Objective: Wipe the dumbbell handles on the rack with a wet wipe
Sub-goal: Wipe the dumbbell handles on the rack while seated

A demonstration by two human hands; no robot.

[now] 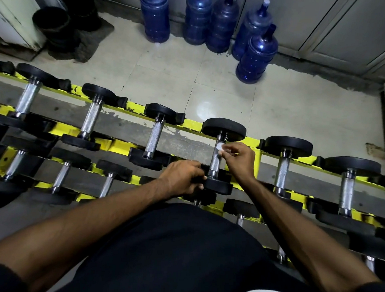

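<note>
Dumbbell handle point(215, 159): fourth along the top row of the yellow rack point(117, 145), lying between its two black ends.

Risks:
- The wet wipe point(220, 146) is small and could snag on the knurling and slip from the pinch.
- The dumbbell may roll in its cradle if the left hand point(182, 179) slackens.
- The underside is likely to get missed.

Right hand point(238, 158): reaches in from the right, grip closed, pinching the wipe against the handle's far end.

Left hand: knuckles up, grip curled round the near end point(219, 186), steadying.

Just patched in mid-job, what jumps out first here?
The right hand pinches a small white wet wipe against the chrome handle of a dumbbell on the yellow rack, top row, while the left hand grips its near head. Five blue water jugs stand on the floor beyond.
</note>
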